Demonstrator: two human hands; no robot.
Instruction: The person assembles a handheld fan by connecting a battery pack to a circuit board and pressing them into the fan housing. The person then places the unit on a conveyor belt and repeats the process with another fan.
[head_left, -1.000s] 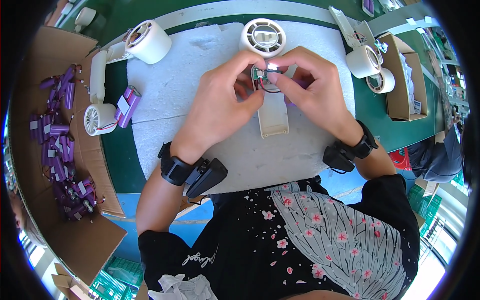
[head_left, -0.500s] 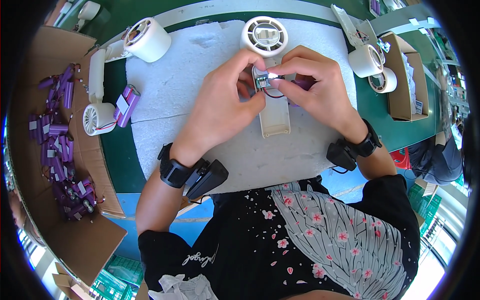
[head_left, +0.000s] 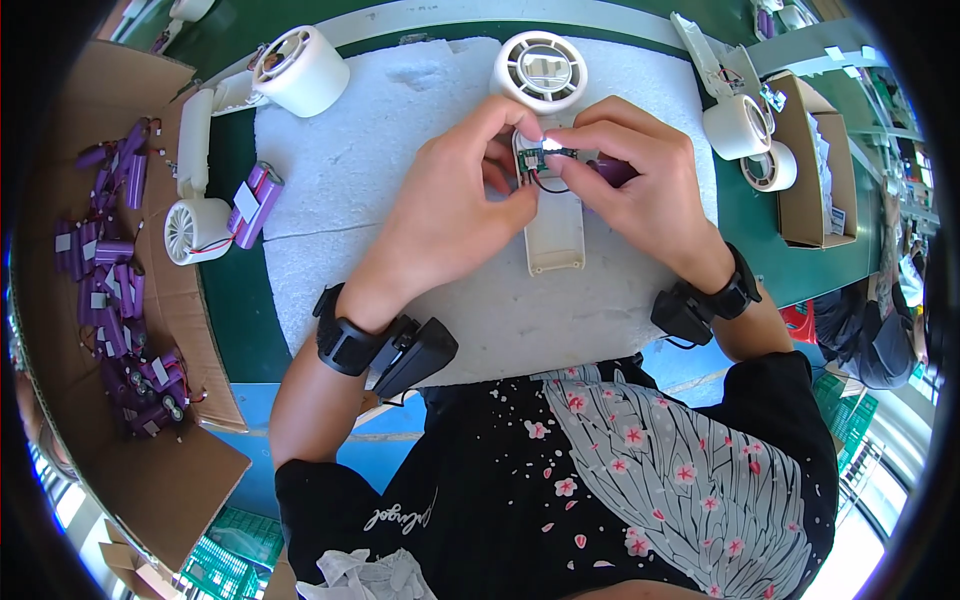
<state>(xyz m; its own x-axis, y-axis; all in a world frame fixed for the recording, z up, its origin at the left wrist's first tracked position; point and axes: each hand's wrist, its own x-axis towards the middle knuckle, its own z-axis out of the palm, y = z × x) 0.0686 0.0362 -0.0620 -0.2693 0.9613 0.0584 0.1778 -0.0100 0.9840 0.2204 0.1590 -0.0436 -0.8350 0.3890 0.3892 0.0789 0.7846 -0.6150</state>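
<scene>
A white handheld fan with a round slotted head (head_left: pixel 540 72) lies on the foam pad, its open handle shell (head_left: pixel 555 240) pointing towards me. At the top of the handle is a small green circuit board (head_left: pixel 531 160) with thin dark and red wires. My left hand (head_left: pixel 450 200) is closed at the board's left side, thumb and fingertips against it. From the other side, the thumb and forefinger of my right hand (head_left: pixel 645 175) pinch the board's right end, beside a bright spot. A purple battery pack (head_left: pixel 616 172) shows partly between my right fingers; the rest is hidden.
On the left stands a cardboard box (head_left: pixel 190 330) of purple battery packs. Another white fan (head_left: pixel 198 232) with a wired battery pack (head_left: pixel 256 205) lies near it. More fans (head_left: pixel 305 72) rest at the far left and far right (head_left: pixel 738 128). A small carton (head_left: pixel 815 170) stands right.
The fan, board and both hands appear shifted slightly to the right. More of the board's face and the dark piece at its right end now show. Both hands keep their grip.
</scene>
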